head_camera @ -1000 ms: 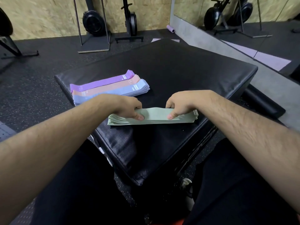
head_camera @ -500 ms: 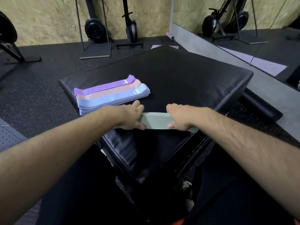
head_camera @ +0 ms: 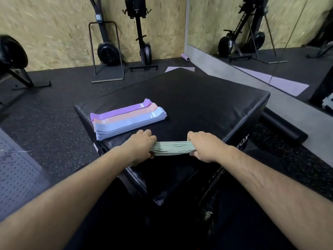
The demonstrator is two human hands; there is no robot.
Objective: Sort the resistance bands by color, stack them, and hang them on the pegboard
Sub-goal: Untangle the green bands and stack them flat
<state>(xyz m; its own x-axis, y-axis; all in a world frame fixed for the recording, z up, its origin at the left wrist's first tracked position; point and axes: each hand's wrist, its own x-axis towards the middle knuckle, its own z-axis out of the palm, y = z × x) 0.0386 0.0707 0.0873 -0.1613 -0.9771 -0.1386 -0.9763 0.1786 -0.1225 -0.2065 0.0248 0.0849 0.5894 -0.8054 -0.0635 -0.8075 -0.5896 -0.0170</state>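
Both hands on the green band stack (head_camera: 171,147). Left hand (head_camera: 142,145) grips its left end and right hand (head_camera: 203,147) grips its right end, fingers curled round the bundle on both sides. The stack is turned edge-on to us, so the layers show between the two fists. It sits at the near edge of the black padded box (head_camera: 207,105). We can't tell whether it touches the top or is held just above it.

The other three stacks lie flat on the box top, beyond the left hand and close to the box's left edge. They lie side by side, long edges touching or slightly overlapped:
- purple bands (head_camera: 124,110) are farthest from us
- peach bands (head_camera: 129,115) are in the middle
- blue bands (head_camera: 129,126) are nearest, close to the left knuckles but apart from them

The pegboard (head_camera: 16,174) lies flat on the rubber floor at far left, well apart from the box.

Background:
- rowing machine (head_camera: 108,51) stored upright against the chipboard wall
- lilac foam roller (head_camera: 185,57) at the base of the mirror (head_camera: 270,24)
- black roller (head_camera: 284,127) on the floor, just beside the box's right side
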